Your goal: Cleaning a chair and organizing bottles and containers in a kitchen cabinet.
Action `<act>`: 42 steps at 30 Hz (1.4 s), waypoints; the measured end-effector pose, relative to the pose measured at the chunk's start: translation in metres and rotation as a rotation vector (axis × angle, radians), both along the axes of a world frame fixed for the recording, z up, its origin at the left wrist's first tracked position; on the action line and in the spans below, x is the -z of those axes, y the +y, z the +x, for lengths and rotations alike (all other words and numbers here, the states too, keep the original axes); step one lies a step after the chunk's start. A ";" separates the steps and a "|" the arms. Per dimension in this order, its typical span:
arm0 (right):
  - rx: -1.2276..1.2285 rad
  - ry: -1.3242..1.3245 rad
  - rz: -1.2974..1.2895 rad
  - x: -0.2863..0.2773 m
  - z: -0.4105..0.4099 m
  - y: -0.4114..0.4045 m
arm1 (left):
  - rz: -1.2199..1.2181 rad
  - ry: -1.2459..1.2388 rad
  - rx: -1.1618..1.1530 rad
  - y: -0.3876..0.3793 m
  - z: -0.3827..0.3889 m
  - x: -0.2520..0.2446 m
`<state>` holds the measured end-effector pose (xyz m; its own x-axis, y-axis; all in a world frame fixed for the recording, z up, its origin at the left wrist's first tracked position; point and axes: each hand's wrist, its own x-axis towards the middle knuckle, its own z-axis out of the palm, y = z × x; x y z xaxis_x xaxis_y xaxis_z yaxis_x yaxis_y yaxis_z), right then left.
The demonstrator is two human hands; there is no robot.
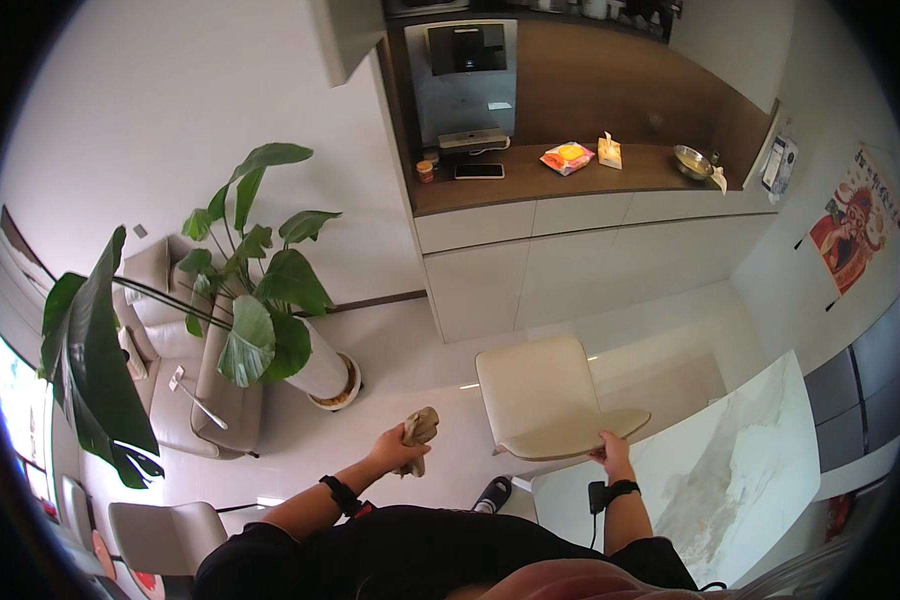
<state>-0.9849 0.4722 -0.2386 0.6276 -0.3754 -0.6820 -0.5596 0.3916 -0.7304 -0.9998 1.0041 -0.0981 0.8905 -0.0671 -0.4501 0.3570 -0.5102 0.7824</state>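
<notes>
A crumpled tan-brown cloth (421,427) is gripped in my left hand (394,452), held over the tiled floor. My right hand (612,452) has its fingers closed on the top edge of the backrest of a cream upholstered chair (534,382). The chair's seat faces away from me, towards the cabinet. Close by my right hand is the edge of a white marble-patterned table (690,465). Part of the chair's underside is hidden.
A potted plant (270,330) stands left, beside a beige sofa (225,397). Ahead, a built-in sideboard (510,196) bears a phone (479,172), a wipes pack (568,158), a tissue pack (610,151) and a metal bowl (692,163). Another chair (169,532) is at lower left.
</notes>
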 end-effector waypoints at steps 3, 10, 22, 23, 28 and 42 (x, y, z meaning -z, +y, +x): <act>-0.004 0.025 0.139 0.000 -0.032 0.048 | -0.076 0.058 0.029 -0.009 -0.029 -0.008; -0.338 0.082 0.445 -0.018 -0.087 0.130 | -0.117 0.042 0.104 -0.014 -0.051 0.062; -0.440 0.181 -0.012 -0.045 -0.041 0.045 | -0.720 0.538 -0.437 -0.043 0.013 0.137; -0.496 0.204 -0.033 -0.044 -0.036 0.046 | -0.792 0.560 -0.427 -0.047 0.018 0.137; -0.453 0.257 0.167 -0.016 -0.029 0.033 | -0.627 0.578 -0.466 -0.056 0.023 0.155; -0.782 0.171 -0.084 -0.010 -0.012 0.133 | -0.506 0.429 -0.794 0.048 -0.073 0.155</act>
